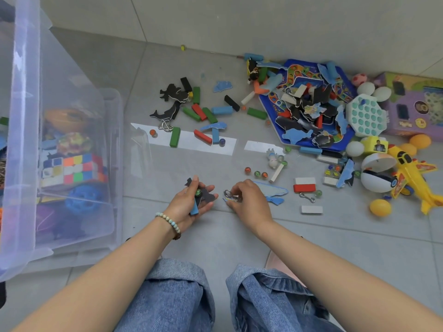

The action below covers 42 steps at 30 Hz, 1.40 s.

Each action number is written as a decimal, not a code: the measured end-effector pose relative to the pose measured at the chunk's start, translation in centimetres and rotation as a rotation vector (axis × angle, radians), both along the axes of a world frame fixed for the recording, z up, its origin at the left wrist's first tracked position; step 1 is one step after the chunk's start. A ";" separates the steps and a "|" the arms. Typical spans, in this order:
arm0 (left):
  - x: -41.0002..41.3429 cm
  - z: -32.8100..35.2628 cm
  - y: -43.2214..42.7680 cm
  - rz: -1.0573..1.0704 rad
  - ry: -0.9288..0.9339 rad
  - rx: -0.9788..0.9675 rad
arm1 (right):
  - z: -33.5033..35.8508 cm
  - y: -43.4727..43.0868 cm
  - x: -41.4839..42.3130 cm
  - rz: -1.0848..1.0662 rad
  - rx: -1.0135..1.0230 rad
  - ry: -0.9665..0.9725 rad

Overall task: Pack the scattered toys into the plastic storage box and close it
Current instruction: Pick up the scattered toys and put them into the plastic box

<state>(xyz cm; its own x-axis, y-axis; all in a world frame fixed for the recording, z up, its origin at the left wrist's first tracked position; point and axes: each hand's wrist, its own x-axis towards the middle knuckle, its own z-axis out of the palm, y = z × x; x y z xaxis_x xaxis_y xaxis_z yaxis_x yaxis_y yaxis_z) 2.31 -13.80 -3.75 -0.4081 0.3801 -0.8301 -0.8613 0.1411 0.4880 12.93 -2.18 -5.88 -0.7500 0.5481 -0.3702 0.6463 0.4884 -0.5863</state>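
Observation:
A clear plastic storage box stands at the left with several toys inside, a colour cube among them. My left hand lies palm up just above the floor, holding a dark puzzle piece, a blue block and a green marble. Right beside it, my right hand pinches a metal ring puzzle over a small card on the floor. Coloured blocks and marbles lie scattered beyond my hands.
A blue game board piled with puzzle pieces sits at the far right, next to a white pop toy, a purple box, a yellow toy plane, balls and a red-and-white block. My knees are below.

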 end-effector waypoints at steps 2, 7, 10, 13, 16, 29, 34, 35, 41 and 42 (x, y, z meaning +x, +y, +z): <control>0.1 0.0 -0.1 -0.028 0.006 -0.015 | 0.2 0.0 0.0 0.037 0.031 -0.032; 0.0 -0.4 -0.8 -0.024 0.006 -0.021 | 0.5 0.0 -0.1 0.141 0.122 -0.086; -0.3 -0.5 -1.2 -0.014 0.002 -0.030 | 0.6 0.0 -0.2 0.120 0.109 -0.085; -0.3 -0.5 -1.4 -0.013 -0.003 -0.035 | 0.7 -0.1 -0.4 0.103 0.067 -0.089; -0.3 -0.5 -1.5 -0.018 -0.011 -0.033 | 0.8 0.1 -0.6 0.072 0.017 -0.088; -0.4 -0.5 -1.5 -0.008 -0.064 0.018 | 1.6 0.3 -0.8 -0.199 -0.302 0.028; -0.2 -0.2 -0.6 -0.086 -0.170 0.132 | 5.3 -0.6 -2.3 -0.205 -0.658 0.217; -0.2 0.0 -0.3 -0.090 -0.203 0.177 | 5.7 -0.7 -2.3 -0.146 -0.631 0.214; 0.0 0.8 0.9 -0.013 -0.216 0.144 | 5.1 4.6 0.7 -0.196 -0.230 0.177; 0.1 0.7 1.1 -0.029 -0.200 0.113 | 4.6 5.6 1.7 -0.209 -0.200 0.141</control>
<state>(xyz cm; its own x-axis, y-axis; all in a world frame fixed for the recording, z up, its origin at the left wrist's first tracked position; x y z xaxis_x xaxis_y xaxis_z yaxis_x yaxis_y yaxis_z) 2.38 -12.74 -3.01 -0.2276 0.4843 -0.8448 -0.9389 0.1209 0.3223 14.64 3.42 -1.26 -0.6800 0.6227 -0.3871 0.6265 0.2191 -0.7480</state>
